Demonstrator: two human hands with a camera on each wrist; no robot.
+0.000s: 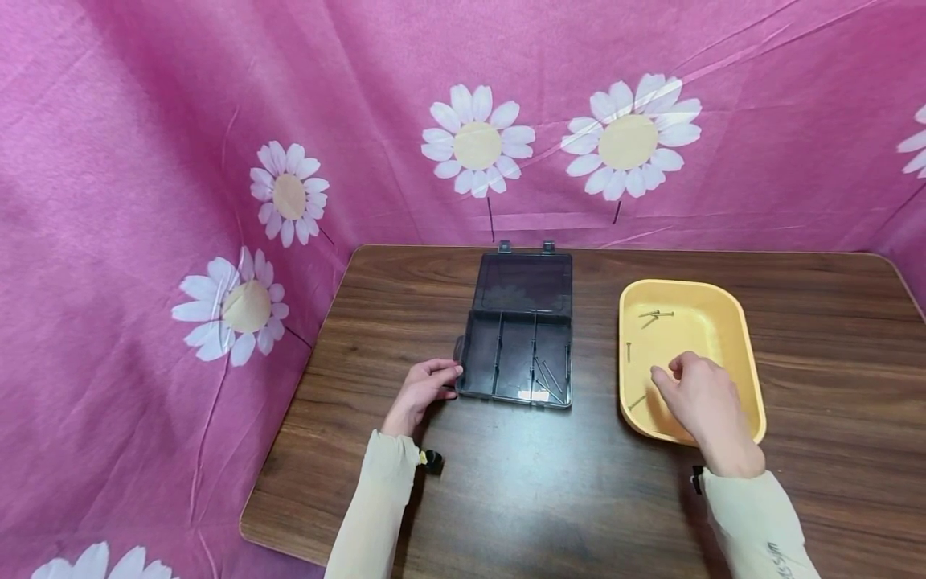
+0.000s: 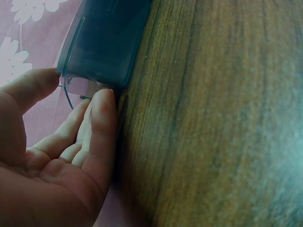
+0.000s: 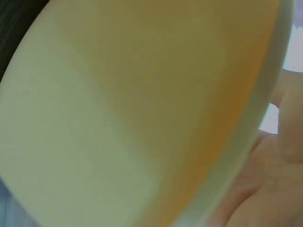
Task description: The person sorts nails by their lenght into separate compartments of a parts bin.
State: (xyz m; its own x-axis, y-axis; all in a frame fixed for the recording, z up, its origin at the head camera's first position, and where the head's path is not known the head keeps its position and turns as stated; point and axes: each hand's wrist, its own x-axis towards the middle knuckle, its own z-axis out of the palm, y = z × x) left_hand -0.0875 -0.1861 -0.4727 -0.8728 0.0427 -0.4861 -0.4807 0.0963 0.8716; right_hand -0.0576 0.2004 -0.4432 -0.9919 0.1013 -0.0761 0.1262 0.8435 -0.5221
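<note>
A dark translucent compartment box [image 1: 517, 354] lies on the table with its lid [image 1: 524, 283] folded back. Several long thin screws [image 1: 552, 376] rest in its right compartment. At the box's left side, my left hand [image 1: 423, 390] pinches the edge, thumb on the upper rim and fingers lower down, as the left wrist view shows. Over the front part of a yellow tray [image 1: 752, 378] hovers my right hand [image 1: 703, 402], fingers bent downward and thumb apart from them. Its fingertips are partly hidden. Several screws [image 1: 657, 314] lie scattered on the tray's floor.
Both containers stand on a brown wood-grain table [image 1: 506, 498], the tray to the right of the box. A pink cloth [image 1: 376, 121] with white daisies hangs behind the table and along its left side.
</note>
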